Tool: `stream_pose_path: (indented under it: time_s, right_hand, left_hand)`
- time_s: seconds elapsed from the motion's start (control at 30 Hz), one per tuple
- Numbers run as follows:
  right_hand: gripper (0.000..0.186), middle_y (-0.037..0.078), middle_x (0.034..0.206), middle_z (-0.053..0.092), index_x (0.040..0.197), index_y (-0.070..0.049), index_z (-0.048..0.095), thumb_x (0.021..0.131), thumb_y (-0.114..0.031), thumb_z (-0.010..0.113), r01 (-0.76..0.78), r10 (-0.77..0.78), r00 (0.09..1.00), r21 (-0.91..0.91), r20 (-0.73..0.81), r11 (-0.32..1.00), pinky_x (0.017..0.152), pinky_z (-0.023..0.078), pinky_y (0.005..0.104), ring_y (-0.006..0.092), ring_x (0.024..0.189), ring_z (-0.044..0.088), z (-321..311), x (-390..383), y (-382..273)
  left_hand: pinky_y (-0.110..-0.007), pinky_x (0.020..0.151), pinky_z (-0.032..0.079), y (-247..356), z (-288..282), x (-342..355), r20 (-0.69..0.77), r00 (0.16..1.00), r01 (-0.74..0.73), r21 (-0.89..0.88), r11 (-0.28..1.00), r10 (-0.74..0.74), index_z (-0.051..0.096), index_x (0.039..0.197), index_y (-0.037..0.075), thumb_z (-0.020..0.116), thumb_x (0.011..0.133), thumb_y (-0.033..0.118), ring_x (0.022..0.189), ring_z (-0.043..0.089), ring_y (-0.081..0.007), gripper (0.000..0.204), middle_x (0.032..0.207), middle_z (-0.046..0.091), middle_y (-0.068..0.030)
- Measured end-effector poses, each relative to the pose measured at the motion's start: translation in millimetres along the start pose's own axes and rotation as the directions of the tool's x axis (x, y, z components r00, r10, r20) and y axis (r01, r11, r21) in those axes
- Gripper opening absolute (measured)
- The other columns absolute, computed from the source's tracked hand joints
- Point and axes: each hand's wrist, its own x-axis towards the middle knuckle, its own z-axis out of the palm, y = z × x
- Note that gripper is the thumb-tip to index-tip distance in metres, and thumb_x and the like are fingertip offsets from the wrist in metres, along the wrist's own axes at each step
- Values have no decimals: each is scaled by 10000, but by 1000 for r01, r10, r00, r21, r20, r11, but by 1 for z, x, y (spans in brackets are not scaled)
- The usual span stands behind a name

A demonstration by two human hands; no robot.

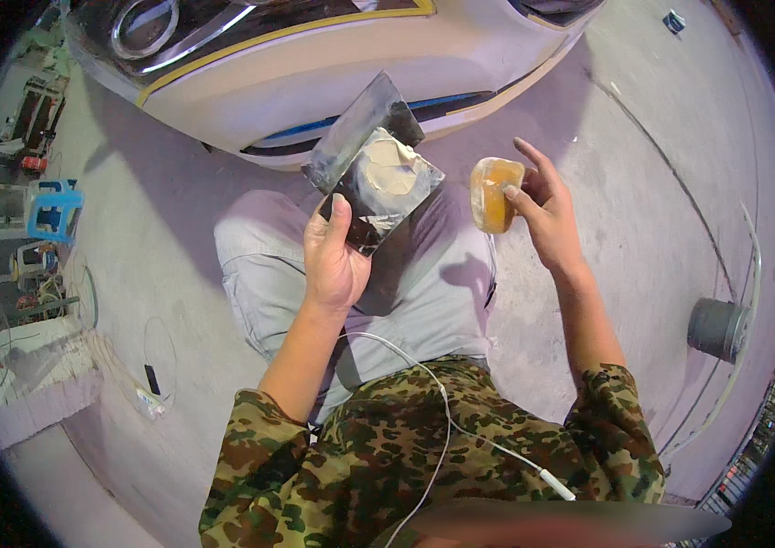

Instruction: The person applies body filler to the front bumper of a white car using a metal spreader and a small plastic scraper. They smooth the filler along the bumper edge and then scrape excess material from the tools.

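My left hand (337,256) grips a dark putty board (351,203) by its near edge, with the thumb on top. A mound of cream-coloured putty (393,166) sits on its face. Behind the board, a second dark, smeared flat plate (372,102) shows; I cannot tell whether the two are joined. To the right, my right hand (547,205) pinches a yellow-orange putty spreader (494,194), whose edges are coated with pale filler. The spreader is held apart from the board. Both hands are above my lap.
Just ahead stands a pale car bumper (360,78) edged with yellow masking tape (287,44). A blue plastic stool (55,210) is at the left, beside cluttered shelves. A grey bucket (716,329) stands at the right. A white cable (443,395) hangs across my front.
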Motion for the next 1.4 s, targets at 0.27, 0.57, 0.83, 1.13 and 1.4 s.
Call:
stream_pose_path:
  time_s: [0.27,0.57,0.83,1.13,1.4]
  right_hand:
    - [490,149,1271,598,1340,13,496,878,1,658,-276,275,957,555,86,785,967,588,367,247,1136,646,-10,-11,29]
    - [621,173,1226,592,1357,29,436,844,-83,768,-268,285,957,549,57,792,962,540,387,254,1078,646,14,-22,35]
    - [378,78,1002,645,1117,-2,596,822,-118,801,-404,340,901,240,268,882,732,532,284,140,851,632,-7,-23,18]
    - [367,70,1009,689,1136,26,642,812,-77,782,-489,402,795,88,455,868,814,564,319,156,876,666,2,-15,14]
    - [288,84,995,689,1099,10,676,846,-107,749,150,-114,965,-140,238,979,799,532,305,156,879,655,12,5,-28]
  left_hand:
    - [-404,1040,472,-4,-9,-1,-73,997,-28,30,999,30,538,1350,23,500,1067,236,1214,596,-233,356,1343,603,-108]
    - [-392,1013,494,4,-3,-4,-110,992,-56,83,995,65,537,1307,-44,503,1068,231,1159,623,-236,366,1286,627,-127]
    - [-414,1062,466,8,-1,-3,-80,994,-64,122,991,74,511,1342,-40,509,1062,232,1216,599,-254,390,1333,605,-137]
    - [-370,1006,492,5,1,-5,-112,983,-127,156,980,145,593,1270,-24,528,1058,214,1137,630,-204,325,1255,649,-110]
    - [-319,946,495,10,13,-9,-90,976,-177,195,965,197,607,1240,-41,515,1067,191,1060,625,-145,304,1192,659,-85]
